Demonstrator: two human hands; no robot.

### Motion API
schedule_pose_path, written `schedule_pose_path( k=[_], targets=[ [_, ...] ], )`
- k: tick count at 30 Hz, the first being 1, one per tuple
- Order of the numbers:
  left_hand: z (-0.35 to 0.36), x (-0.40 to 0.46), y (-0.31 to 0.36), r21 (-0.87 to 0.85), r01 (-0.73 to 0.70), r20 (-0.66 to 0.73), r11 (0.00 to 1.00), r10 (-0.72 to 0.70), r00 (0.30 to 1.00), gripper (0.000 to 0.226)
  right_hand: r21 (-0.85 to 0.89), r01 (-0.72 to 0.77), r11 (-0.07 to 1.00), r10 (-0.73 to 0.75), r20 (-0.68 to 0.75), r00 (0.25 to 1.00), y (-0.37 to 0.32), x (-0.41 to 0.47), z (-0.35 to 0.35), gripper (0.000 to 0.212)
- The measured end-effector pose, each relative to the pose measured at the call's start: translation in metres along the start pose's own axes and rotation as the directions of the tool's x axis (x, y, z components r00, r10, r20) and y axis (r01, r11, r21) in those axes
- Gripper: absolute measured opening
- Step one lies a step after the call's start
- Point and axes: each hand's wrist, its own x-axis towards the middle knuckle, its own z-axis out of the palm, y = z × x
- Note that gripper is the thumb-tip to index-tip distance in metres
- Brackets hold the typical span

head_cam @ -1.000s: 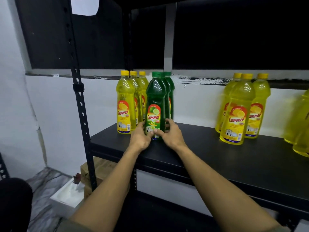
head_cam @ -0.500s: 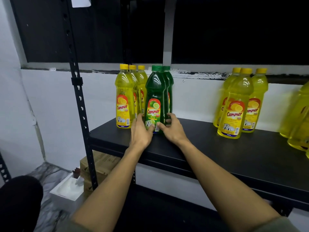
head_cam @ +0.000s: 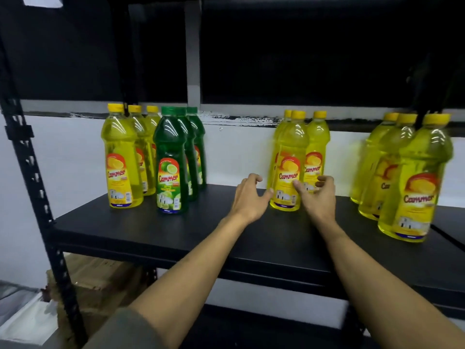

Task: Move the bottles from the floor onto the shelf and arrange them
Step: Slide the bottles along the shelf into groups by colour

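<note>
On the black shelf (head_cam: 141,233) stand four rows of bottles running front to back. At the left is a yellow row (head_cam: 122,159), then a green row (head_cam: 171,162) close beside it. A middle yellow row (head_cam: 289,157) stands further right, and another yellow row (head_cam: 417,182) is at the far right. My left hand (head_cam: 247,196) hovers just left of the middle row's front bottle, fingers loosely spread, thumb almost at its base. My right hand (head_cam: 318,195) is at that bottle's right side, fingers relaxed and curved, thumb near its label. Neither hand grips it.
A black perforated upright (head_cam: 35,177) frames the shelf's left side. Cardboard boxes (head_cam: 98,278) and a white container (head_cam: 27,316) sit below at the left. A dark window and white wall lie behind the bottles. Bare shelf surface shows between the green and middle rows.
Both hands left the front green bottle and moved right to the middle yellow row. The view swung right, bringing the far-right bottles into sight.
</note>
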Motion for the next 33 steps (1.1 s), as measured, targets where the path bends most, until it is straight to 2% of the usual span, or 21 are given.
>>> schedule_pose_path(
  k=[3,7,10,13,15,18,21,23,27,33],
  targets=[
    [0.025,0.024,0.003,-0.101,0.101,0.104,0.99,-0.09,0.99,0.058,0.072,0.06,0.996,-0.068,0.102,0.992,-0.001,0.002,0.013,0.074],
    [0.045,0.042,-0.005,-0.143,0.127,0.187,0.982,-0.099,0.977,0.059,0.057,0.098,0.994,-0.102,0.074,0.992,0.007,0.008,0.019,0.064],
    [0.048,0.042,-0.014,-0.134,0.115,0.229,0.984,-0.082,0.97,0.055,0.068,0.063,0.996,-0.067,0.058,0.996,0.008,0.012,0.02,0.064],
    [0.039,0.041,-0.018,-0.105,0.107,0.213,0.989,-0.083,0.974,0.046,0.08,0.047,0.996,-0.055,0.107,0.993,0.003,0.012,0.024,0.071],
    [0.031,0.037,-0.019,-0.091,0.103,0.227,0.99,-0.08,0.971,0.044,0.056,0.041,0.998,-0.049,0.156,0.987,-0.002,0.011,0.027,0.083],
    [0.014,0.026,-0.025,-0.037,0.063,0.228,0.997,-0.054,0.972,0.043,-0.02,0.057,0.998,-0.05,0.243,0.969,-0.009,0.007,0.034,0.082],
    [-0.008,0.018,-0.036,0.023,0.031,0.236,0.999,-0.036,0.971,0.04,0.137,0.063,0.989,-0.109,0.361,0.926,-0.019,0.0,0.044,0.072],
    [-0.028,0.017,-0.048,0.172,-0.012,0.22,0.985,-0.027,0.975,0.035,0.179,0.043,0.983,-0.117,0.424,0.898,-0.022,-0.001,0.054,0.074],
    [-0.071,0.02,-0.071,0.499,-0.03,0.191,0.866,-0.076,0.979,0.039,0.212,-0.06,0.975,-0.057,0.507,0.86,-0.031,0.002,0.08,0.077],
    [-0.083,0.009,-0.096,0.531,0.005,0.279,0.847,-0.181,0.943,0.055,0.275,-0.159,0.948,-0.024,0.562,0.827,-0.043,0.012,0.127,0.059]
  ],
)
